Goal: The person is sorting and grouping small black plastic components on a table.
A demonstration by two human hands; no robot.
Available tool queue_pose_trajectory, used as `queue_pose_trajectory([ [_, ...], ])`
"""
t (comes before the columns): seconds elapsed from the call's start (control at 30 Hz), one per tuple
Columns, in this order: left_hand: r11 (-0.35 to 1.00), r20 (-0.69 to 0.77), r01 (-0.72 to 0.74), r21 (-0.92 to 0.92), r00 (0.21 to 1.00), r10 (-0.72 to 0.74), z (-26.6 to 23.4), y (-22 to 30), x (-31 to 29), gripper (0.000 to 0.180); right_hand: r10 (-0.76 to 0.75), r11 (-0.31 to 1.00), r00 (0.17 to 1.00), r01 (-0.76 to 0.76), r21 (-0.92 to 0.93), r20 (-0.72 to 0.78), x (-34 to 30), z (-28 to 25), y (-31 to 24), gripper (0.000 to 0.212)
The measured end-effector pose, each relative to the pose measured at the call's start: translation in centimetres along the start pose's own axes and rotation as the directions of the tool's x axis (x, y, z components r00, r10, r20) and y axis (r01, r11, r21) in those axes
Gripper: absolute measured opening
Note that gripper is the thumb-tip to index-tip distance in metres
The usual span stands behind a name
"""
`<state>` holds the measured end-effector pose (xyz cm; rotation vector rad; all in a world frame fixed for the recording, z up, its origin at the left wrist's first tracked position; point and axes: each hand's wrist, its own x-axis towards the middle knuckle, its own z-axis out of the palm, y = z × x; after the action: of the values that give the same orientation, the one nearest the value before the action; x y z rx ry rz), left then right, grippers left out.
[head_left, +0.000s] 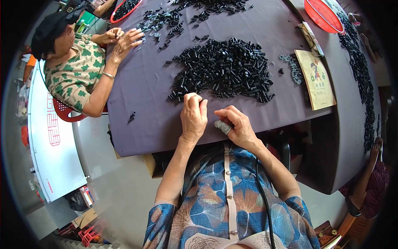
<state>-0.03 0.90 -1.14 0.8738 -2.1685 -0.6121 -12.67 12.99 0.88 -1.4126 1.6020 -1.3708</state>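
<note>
A large heap of small black cylindrical plastic pieces (224, 68) lies on the grey-purple tablecloth (145, 99) in front of me. At the heap's near edge, my left hand (193, 116) is closed, with its fingers curled under and the thumb along them. Just to its right, a small gap away, my right hand (238, 126) is also closed, its fingers bent toward the left one. A grey wrap (223, 126) covers the right thumb. Whatever either hand pinches is hidden or too small to make out.
A co-worker (78, 62) sits at the left, hands over scattered black and clear pieces (159, 25). Right of my heap are a clump of small clear-grey pieces (292, 68) and a tan booklet (316, 81). Red baskets (324, 15) stand at the far corners. More black pieces (360, 70) line the right.
</note>
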Motion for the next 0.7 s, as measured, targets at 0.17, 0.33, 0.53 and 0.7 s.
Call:
queue_pose_trajectory([
  [0.17, 0.99, -0.016, 0.137, -0.037, 0.99, -0.138, -1.3, -0.9, -0.5, 0.01, 0.013, 1.0, 1.0, -0.012, -0.019, 0.016, -0.1, -0.1, 0.0, 0.035],
  [0.33, 0.967, 0.039, 0.191, 0.167, 0.979, -0.2, -1.8, -0.6, -0.5, 0.017, 0.007, 0.999, 1.0, -0.006, -0.046, 0.01, -0.3, 0.0, 0.1, 0.035],
  [0.53, 0.912, 0.064, 0.18, 0.368, 0.974, -0.217, -0.6, 1.2, -0.1, 0.024, -0.018, 0.999, 1.0, 0.018, -0.039, -0.001, -0.4, 0.1, 0.1, 0.035],
  [0.7, 0.918, 0.135, 0.075, 0.39, 0.981, -0.138, 0.1, 1.2, 0.0, 0.019, -0.02, 0.999, 1.0, 0.02, -0.047, 0.0, -0.4, 0.0, 0.0, 0.036],
])
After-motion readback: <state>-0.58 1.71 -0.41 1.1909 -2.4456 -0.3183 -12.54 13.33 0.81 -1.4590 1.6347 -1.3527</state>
